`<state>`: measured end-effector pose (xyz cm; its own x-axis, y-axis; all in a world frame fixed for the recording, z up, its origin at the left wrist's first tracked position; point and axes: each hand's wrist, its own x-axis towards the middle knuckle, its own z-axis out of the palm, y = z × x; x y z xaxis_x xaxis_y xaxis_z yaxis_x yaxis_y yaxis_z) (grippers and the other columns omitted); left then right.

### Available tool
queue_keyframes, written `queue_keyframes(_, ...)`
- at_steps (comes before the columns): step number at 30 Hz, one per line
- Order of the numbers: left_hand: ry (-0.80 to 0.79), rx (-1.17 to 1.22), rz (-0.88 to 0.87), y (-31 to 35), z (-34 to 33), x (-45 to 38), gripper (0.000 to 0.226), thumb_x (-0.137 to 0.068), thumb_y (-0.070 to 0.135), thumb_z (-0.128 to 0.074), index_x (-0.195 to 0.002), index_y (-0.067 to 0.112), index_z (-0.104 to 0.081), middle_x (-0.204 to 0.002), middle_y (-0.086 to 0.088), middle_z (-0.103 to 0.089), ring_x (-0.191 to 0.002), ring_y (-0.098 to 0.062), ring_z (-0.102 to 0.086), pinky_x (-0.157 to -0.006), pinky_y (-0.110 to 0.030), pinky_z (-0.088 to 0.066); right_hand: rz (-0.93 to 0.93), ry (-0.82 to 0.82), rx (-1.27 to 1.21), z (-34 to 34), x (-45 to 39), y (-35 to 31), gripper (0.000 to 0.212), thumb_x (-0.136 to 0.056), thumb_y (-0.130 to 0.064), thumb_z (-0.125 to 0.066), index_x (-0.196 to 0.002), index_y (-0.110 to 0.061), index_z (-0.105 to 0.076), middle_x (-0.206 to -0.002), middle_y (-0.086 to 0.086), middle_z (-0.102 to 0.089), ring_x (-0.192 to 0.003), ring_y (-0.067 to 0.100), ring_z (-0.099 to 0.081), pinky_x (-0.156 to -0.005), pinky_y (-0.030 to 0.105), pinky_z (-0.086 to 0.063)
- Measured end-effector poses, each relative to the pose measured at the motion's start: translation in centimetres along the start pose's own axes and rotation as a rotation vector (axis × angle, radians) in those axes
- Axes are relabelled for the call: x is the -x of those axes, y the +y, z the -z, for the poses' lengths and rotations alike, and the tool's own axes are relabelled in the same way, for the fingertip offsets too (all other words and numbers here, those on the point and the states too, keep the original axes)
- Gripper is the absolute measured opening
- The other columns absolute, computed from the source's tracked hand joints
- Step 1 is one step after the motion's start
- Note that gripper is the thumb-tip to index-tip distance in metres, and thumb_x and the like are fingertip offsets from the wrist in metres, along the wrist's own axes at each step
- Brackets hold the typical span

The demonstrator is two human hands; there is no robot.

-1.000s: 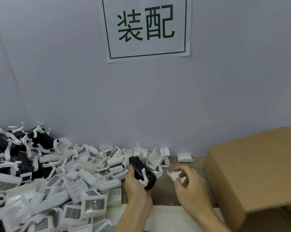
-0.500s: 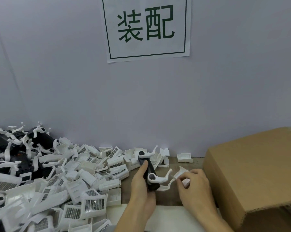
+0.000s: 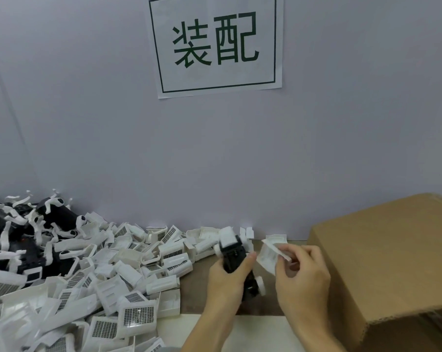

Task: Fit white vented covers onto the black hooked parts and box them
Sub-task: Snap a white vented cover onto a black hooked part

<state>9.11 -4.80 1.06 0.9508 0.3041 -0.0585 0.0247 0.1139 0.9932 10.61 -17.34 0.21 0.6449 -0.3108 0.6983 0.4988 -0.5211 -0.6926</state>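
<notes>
Brown tabletop (image 3: pixel 199 283) beneath black part (image 3: pixel 234 257) in left grip (image 3: pixel 225 278), cover (image 3: pixel 268 256) in right grip (image 3: pixel 301 273).

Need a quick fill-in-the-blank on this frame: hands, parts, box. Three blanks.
1. The left hand grips a ____ hooked part.
2. The right hand pinches a white cover that is ____ from the hooked part.
3. The cardboard box sits on the person's ____ side.

Missing words: black; apart; right

Left hand (image 3: pixel 227 278), thumb uppermost, grips a black hooked part (image 3: pixel 234 257). Right hand (image 3: pixel 301 273), just beside it, pinches a white cover (image 3: pixel 269 255) between thumb and curled fingers (image 3: pixel 291 252).
</notes>
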Motion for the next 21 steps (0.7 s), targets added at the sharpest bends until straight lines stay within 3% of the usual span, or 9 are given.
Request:
queue_keyframes(4,-0.238,0.113,0.045,0.6,-0.9,0.8,0.03,-0.098,0.042,-0.059,-0.116,0.021,-0.071,-0.102,-0.004,-0.078,-0.093,-0.017,-0.075,-0.076,-0.034,-0.058,0.167,-0.16,-0.061,-0.2,0.5,-0.5,0.033,-0.071,0.01,-0.075,-0.093,-0.013,-0.072,-0.096,-0.002,-0.052,-0.082,0.009,-0.059,-0.075,0.01,-0.046)
queue_keyframes(9,-0.198,0.219,0.076,1.0,-0.5,1.2,0.036,-0.096,0.044,-0.06,-0.108,0.013,-0.075,-0.099,-0.01,-0.077,-0.088,-0.024,-0.075,-0.061,-0.03,-0.055,0.292,-0.372,-0.226,0.5,0.9,-1.3,0.037,-0.074,-0.009,-0.068,-0.108,-0.025,-0.068,-0.108,-0.012,-0.048,-0.1,0.004,-0.058,-0.08,0.005,-0.045)
queue_keyframes(13,-0.202,0.248,0.052,0.7,-0.5,1.0,0.034,-0.096,0.04,-0.062,-0.11,0.011,-0.074,-0.1,-0.015,-0.077,-0.088,-0.028,-0.075,-0.06,-0.031,-0.056,0.217,-0.286,-0.218,0.2,1.0,-1.6,0.025,-0.085,-0.024,-0.066,-0.11,-0.029,-0.067,-0.107,-0.018,-0.049,-0.101,0.002,-0.058,-0.081,0.005,-0.045)
queue_keyframes(16,-0.184,0.296,0.033,0.5,-0.7,0.7,0.03,-0.097,0.033,-0.061,-0.114,0.011,-0.071,-0.102,-0.015,-0.077,-0.093,-0.028,-0.075,-0.067,-0.033,-0.059,0.115,-0.286,-0.14,-0.3,0.9,-1.0,0.034,-0.089,-0.03,-0.069,-0.122,-0.022,-0.064,-0.113,-0.018,-0.049,-0.108,-0.003,-0.052,-0.084,0.002,-0.041)
queue_keyframes(21,-0.166,0.272,-0.025,0.2,-1.1,0.9,0.021,-0.102,0.028,-0.055,-0.118,0.02,-0.064,-0.097,-0.003,-0.079,-0.083,-0.012,-0.076,-0.057,-0.017,-0.054,0.037,-0.37,-0.127,-0.5,1.0,-0.6,0.046,-0.087,-0.029,-0.073,-0.131,-0.021,-0.062,-0.112,-0.02,-0.061,-0.103,-0.007,-0.057,-0.084,0.001,-0.041)
